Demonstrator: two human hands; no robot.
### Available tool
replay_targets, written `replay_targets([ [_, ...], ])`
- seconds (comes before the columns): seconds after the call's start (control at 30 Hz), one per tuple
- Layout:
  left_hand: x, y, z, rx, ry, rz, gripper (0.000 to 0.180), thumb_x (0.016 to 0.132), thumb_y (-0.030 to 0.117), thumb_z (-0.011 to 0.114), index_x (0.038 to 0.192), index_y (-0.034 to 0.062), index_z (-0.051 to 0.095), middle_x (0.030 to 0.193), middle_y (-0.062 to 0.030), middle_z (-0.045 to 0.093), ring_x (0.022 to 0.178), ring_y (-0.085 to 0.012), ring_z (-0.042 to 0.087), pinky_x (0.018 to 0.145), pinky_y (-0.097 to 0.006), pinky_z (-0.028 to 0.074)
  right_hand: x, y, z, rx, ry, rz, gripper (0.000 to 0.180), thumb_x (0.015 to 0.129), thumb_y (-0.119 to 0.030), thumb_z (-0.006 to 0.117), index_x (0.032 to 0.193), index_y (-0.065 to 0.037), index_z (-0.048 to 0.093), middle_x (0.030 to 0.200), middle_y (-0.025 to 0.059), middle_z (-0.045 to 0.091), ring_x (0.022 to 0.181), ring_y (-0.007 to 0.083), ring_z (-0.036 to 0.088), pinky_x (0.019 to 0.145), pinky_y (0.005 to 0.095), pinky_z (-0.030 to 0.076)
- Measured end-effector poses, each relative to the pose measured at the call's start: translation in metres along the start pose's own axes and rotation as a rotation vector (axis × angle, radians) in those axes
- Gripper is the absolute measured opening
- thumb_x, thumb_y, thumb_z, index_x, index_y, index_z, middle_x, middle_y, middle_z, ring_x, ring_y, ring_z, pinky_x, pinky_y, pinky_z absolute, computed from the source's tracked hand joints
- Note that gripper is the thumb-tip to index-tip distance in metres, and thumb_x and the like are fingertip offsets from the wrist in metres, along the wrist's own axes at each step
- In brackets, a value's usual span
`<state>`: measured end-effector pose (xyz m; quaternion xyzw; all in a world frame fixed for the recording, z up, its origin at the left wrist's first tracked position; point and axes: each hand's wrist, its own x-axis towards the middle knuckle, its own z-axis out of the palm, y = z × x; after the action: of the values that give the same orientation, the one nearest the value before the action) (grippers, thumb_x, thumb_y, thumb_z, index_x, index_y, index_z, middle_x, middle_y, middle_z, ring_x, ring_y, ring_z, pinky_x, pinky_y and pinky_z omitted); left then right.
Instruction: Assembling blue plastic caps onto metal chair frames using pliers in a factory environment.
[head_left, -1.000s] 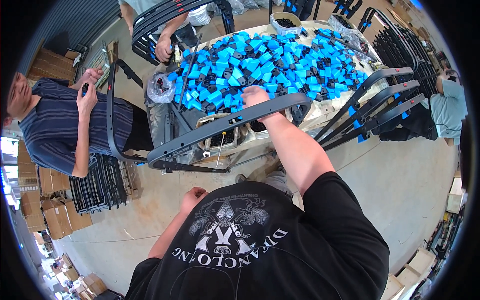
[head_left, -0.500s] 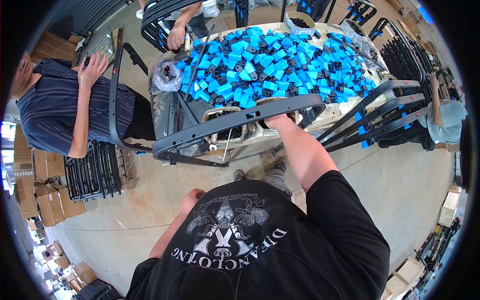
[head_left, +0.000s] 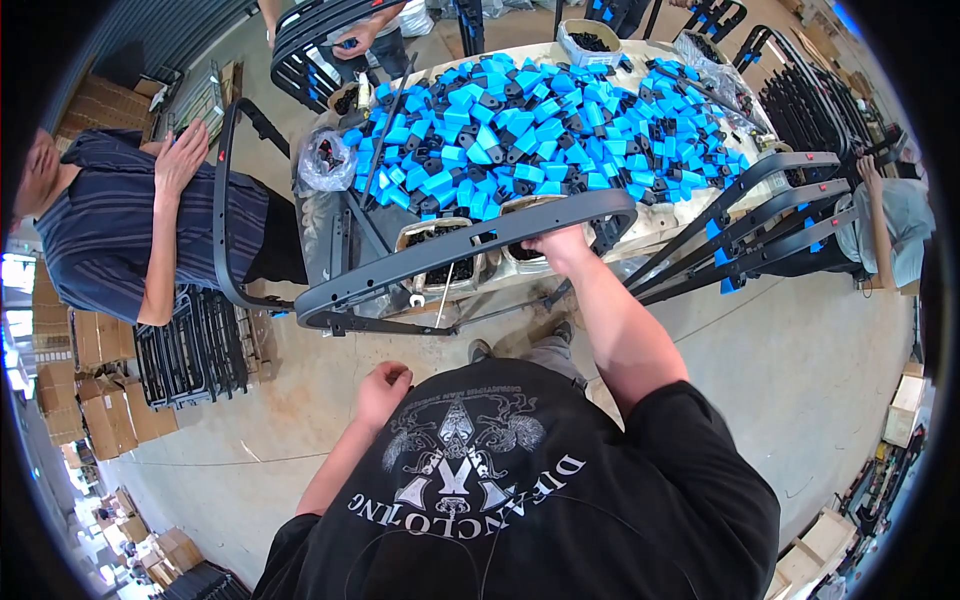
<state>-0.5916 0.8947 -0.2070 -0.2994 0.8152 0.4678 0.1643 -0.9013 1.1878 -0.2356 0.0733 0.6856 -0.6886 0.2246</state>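
My right hand [head_left: 560,248] is at the near table edge, over a bin [head_left: 528,266] of small dark parts. Its fingers are drawn together; what they hold, if anything, does not show. A dark grey metal frame [head_left: 400,272] with rounded corners lies across the near side, its bar passing just above that hand. My left hand [head_left: 384,392] hangs low beside my body with curled fingers, and its contents are hidden. A second bin [head_left: 470,272] of black parts sits behind the bar, with a wrench [head_left: 418,292] and a thin metal rod [head_left: 446,296] by it.
Blue and black plastic pieces [head_left: 520,140] are heaped on the table. More dark frames [head_left: 750,220] lean at the right. A person in a striped shirt [head_left: 130,215] stands at left; another person's hand [head_left: 370,38] works at the far side. Cardboard boxes [head_left: 105,415] stand at far left.
My right hand has drawn slightly up out of the bin, showing more of its fingers. The left hand has come out further from my body. The view has shifted slightly.
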Motion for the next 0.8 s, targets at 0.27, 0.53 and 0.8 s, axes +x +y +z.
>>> replay_targets([
  [0.27,0.104,0.123,0.025,0.432,0.137,0.683,0.019,0.094,0.011,0.062,0.111,0.0042,0.067,0.109,-0.0179,0.07,0.098,-0.0366,0.069,0.086,-0.043,0.055,-0.077,-0.006,0.013,0.392,-0.286,0.321,0.027,0.102,-0.03,0.054,0.082,-0.013,0.049,0.064,-0.0019,0.043,0.053,0.0134,0.041,0.051,0.0313,0.034],
  [0.53,0.168,0.172,0.049,0.904,-0.028,0.479,0.035,0.087,0.029,0.068,0.114,0.0076,0.069,0.122,-0.0223,0.066,0.116,-0.0391,0.063,0.098,-0.05,0.05,-0.155,0.082,-0.03,0.035,-0.115,0.317,0.026,0.099,-0.031,0.061,0.089,-0.008,0.056,0.067,-0.0009,0.049,0.052,0.011,0.046,0.046,0.0302,0.038],
  [0.8,0.172,0.192,0.072,0.969,-0.138,0.287,0.051,0.084,0.033,0.069,0.124,0.0031,0.069,0.133,-0.0215,0.063,0.12,-0.0342,0.063,0.1,-0.045,0.05,-0.208,0.139,-0.083,0.07,0.182,0.519,0.026,0.098,-0.03,0.062,0.091,-0.006,0.057,0.067,0.0001,0.05,0.05,0.0117,0.046,0.045,0.0303,0.04],
])
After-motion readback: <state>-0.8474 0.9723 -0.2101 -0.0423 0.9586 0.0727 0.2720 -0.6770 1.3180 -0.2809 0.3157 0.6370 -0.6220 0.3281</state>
